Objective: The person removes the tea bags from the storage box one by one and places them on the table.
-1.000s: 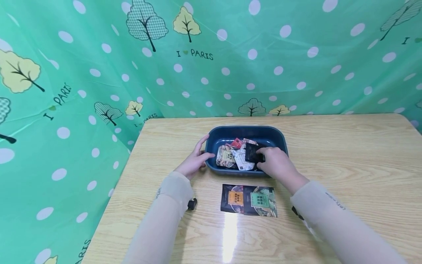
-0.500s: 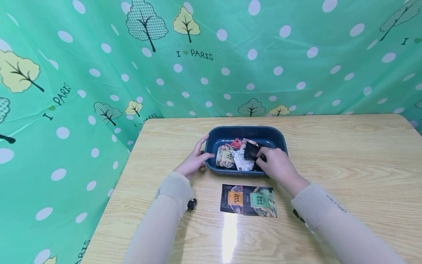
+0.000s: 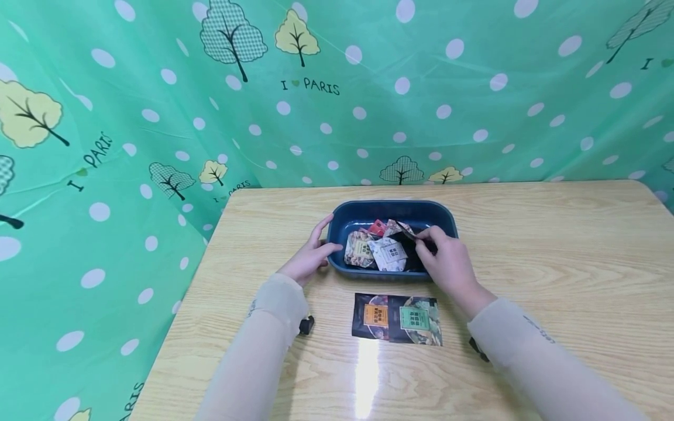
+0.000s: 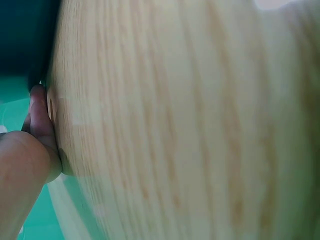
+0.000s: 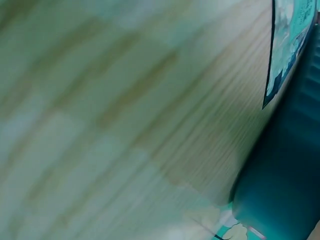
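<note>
A dark blue oblong tub [image 3: 437, 213] stands on the wooden table, holding several small food packets. My left hand [image 3: 310, 257] rests at its left end, fingers fairly straight along the outer wall and thumb tip over the rim. My right hand [image 3: 447, 257] reaches in over the right side and pinches a black packet [image 3: 406, 231] between thumb and fingers; the packet stands tilted, nearly edge-on. Beside it lie a white packet [image 3: 389, 255], a beige patterned packet [image 3: 359, 250] and a red packet [image 3: 377, 227]. The right wrist view shows only the tub's outer wall [image 5: 280, 190], no fingers.
In front of the tub, two black packets lie side by side: one with an orange label [image 3: 375, 316], one with a green label [image 3: 414, 318]. The wooden table [image 3: 553, 245] extends to the right. A green patterned curtain [image 3: 337, 140] hangs behind and at the left.
My right hand has lifted and tilted the black packet from lying flat to nearly edge-on, uncovering more of the white packet. The left hand and tub have stayed put.
</note>
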A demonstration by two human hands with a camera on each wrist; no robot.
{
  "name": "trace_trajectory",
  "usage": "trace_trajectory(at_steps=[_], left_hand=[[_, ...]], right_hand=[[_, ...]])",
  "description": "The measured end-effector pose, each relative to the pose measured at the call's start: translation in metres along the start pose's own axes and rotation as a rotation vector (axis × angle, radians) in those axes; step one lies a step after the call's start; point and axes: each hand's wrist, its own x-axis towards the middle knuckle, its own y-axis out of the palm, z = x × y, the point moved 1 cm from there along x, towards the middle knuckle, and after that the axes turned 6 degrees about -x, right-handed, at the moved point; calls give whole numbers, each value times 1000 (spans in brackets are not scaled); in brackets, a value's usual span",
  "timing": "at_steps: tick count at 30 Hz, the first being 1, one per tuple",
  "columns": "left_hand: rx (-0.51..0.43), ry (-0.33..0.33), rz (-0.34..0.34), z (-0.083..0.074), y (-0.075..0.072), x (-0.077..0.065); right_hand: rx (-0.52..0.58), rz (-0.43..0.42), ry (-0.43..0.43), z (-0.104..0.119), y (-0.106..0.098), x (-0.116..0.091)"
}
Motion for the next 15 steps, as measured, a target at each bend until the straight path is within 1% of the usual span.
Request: trace_trajectory(at_steps=[3, 6, 9, 13, 15], left_hand=[[0, -4, 1, 0, 0, 0], [0, -5, 7, -1, 1, 0], [1, -2, 11, -1, 1, 0], [-3, -6, 5, 1, 0, 2], [-6, -12, -2, 5, -3, 6]], right_hand=[[96, -76, 22, -2, -1, -1], [199, -116, 58, -4, -3, -3], [295, -122, 97, -5, -6, -4], [386, -106, 147, -5, -9, -2], [418, -98, 179, -5, -11, -1]])
